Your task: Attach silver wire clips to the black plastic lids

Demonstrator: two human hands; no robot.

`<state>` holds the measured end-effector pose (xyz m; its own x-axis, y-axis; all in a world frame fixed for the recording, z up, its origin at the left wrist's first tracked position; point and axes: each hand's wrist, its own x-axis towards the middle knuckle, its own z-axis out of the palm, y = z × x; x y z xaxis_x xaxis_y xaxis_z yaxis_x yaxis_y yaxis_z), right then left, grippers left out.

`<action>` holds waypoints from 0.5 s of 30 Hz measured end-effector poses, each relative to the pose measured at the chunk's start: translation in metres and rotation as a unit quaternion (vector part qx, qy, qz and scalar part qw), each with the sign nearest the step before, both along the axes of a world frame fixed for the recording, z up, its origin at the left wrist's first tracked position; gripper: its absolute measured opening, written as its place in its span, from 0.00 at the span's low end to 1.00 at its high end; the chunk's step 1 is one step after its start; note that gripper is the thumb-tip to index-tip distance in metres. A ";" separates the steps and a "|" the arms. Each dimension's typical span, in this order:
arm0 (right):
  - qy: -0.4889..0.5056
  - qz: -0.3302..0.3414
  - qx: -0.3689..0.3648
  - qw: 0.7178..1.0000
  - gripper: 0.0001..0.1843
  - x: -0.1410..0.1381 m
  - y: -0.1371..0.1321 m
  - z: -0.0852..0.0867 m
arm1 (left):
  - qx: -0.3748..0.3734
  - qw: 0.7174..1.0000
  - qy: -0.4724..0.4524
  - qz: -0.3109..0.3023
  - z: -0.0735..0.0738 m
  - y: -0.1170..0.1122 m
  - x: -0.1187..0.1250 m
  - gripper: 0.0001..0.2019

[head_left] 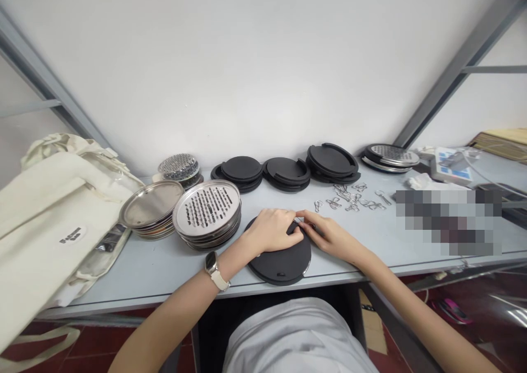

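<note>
A black round disc [280,266] lies flat near the table's front edge, with a small slot close to its near rim. My left hand [272,229] rests across its top, fingers curled over the far right rim and gripping it. At that same rim my right hand [323,231] pinches a thin, shiny metal piece, apparently a small clip; my fingers cover most of it. Beyond my right hand, several loose metal clips [349,197] are scattered. To the left of my left hand stands a stack of round metal graters [208,211].
Plain metal discs [152,205] are stacked at left, beside a cream cloth bag [45,214]. Along the wall are a domed grater stack [178,166], black round holders [241,170] and another grater pile [391,156]. A blue-white box [450,164] sits at right.
</note>
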<state>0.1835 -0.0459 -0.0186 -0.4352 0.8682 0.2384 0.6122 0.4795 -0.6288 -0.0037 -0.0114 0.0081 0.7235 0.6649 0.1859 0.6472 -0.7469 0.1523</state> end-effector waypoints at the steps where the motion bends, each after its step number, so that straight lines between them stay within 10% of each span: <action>1: 0.000 0.000 0.000 1.000 0.15 0.000 0.000 0.000 | -0.002 1.000 0.001 0.002 0.000 0.000 0.000 0.11; 15: -0.011 -0.003 -0.013 1.000 0.13 0.000 -0.001 0.001 | -0.003 1.000 0.005 0.001 0.002 -0.001 0.001 0.11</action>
